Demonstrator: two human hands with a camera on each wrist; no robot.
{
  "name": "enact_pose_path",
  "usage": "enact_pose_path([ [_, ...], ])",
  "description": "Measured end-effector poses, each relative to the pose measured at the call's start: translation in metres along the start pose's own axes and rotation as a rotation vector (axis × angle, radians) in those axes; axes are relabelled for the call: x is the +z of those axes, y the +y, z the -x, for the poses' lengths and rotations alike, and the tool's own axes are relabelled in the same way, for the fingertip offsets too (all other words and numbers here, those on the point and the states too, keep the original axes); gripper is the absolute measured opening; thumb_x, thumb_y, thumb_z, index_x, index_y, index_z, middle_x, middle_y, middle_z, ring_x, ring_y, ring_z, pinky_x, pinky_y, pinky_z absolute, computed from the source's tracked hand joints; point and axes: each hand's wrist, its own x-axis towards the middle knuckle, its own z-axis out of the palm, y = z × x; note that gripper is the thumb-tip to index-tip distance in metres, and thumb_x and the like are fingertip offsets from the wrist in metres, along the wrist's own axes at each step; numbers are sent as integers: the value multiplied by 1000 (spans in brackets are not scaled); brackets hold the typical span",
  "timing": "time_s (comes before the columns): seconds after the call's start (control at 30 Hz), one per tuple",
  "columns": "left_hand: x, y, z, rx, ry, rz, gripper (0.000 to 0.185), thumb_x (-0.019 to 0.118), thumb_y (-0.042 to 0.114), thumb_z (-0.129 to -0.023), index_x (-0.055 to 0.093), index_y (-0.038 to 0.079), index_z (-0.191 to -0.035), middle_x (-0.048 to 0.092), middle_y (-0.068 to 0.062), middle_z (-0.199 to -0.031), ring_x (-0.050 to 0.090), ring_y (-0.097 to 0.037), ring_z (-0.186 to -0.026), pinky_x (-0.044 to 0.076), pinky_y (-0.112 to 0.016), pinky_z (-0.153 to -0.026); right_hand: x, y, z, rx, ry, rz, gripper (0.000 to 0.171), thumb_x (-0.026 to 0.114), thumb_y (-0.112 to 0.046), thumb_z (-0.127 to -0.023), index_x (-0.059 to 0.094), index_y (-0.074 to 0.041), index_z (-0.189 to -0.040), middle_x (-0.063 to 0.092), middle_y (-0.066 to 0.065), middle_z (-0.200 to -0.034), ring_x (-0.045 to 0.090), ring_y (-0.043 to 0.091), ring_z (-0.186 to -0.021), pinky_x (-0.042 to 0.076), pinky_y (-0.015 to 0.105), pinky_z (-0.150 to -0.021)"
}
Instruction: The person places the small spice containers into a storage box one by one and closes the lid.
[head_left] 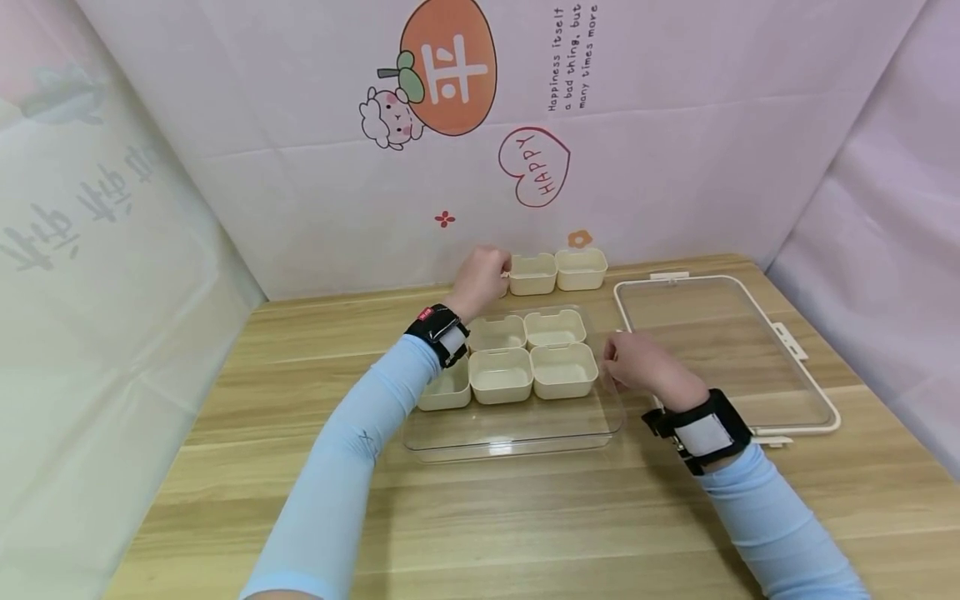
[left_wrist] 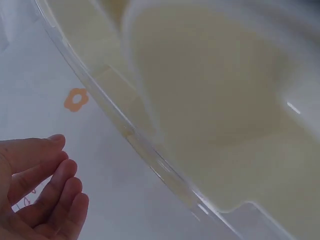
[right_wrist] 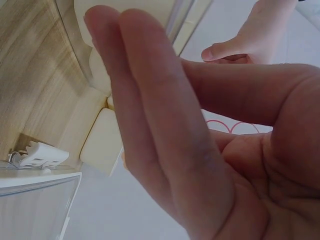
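Several small cream boxes stand in two rows inside a clear container (head_left: 517, 446), among them a front box (head_left: 501, 379) and a front right box (head_left: 564, 373). My left hand (head_left: 480, 279) reaches over the container to the back row, beside a cream box (head_left: 532, 277) there. In the left wrist view, the left hand (left_wrist: 45, 195) has loosely bent fingers with nothing between them. At the container's right side lies my right hand (head_left: 645, 365), its fingertips right at the clear wall. The right wrist view shows the right hand's long fingers (right_wrist: 155, 85) nearly straight.
A clear lid (head_left: 720, 350) with a white frame and clips lies on the wooden table (head_left: 300, 467) to the right. Another cream box (head_left: 581, 271) ends the back row against the printed cloth (head_left: 322, 192). Cloth also hangs on both sides.
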Motion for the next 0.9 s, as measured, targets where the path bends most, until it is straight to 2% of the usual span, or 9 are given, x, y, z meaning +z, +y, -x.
enact_pose_path([
  [0.23, -6, -1, -10, -12, -40, -13, 19, 57, -7, -75, 68, 3, -87, 66, -8, -91, 58, -20, -85, 48, -31, -76, -1, 0, 0, -11, 8, -4, 10, 58, -8, -86, 59, -2, -78, 62, 8, -69, 57, 18, -63, 42, 27, -58],
  [0.37, -6, -5, -17, -32, -72, -60, 17, 56, -7, -75, 66, 5, -82, 64, -7, -88, 56, -20, -82, 46, -30, -73, -1, -1, 0, -10, 3, 12, 11, 58, -9, -87, 58, -3, -78, 61, 6, -67, 56, 19, -64, 41, 27, -58],
  [0.6, -3, -13, -25, -71, -102, -101, 15, 55, -5, -83, 64, 6, -77, 60, -5, -80, 51, -19, -76, 41, -28, -66, 0, -1, 1, -15, 2, 15, 9, 57, -7, -85, 57, -3, -77, 61, 5, -65, 56, 18, -62, 41, 27, -58],
  [0.73, 0, -20, -28, -98, -135, -95, 15, 55, -5, -85, 66, 4, -80, 63, -6, -81, 54, -19, -75, 43, -28, -65, 0, 0, 1, -14, 8, 3, 9, 56, -6, -85, 57, -3, -77, 61, 5, -66, 57, 17, -62, 42, 28, -60],
  [0.9, 8, -34, -30, -86, -168, -137, 14, 53, -5, -88, 66, 1, -86, 66, -11, -89, 60, -23, -84, 48, -32, -74, 0, -1, 2, -6, -3, -18, 8, 55, -6, -86, 57, -3, -78, 62, 7, -69, 58, 17, -62, 43, 27, -58],
])
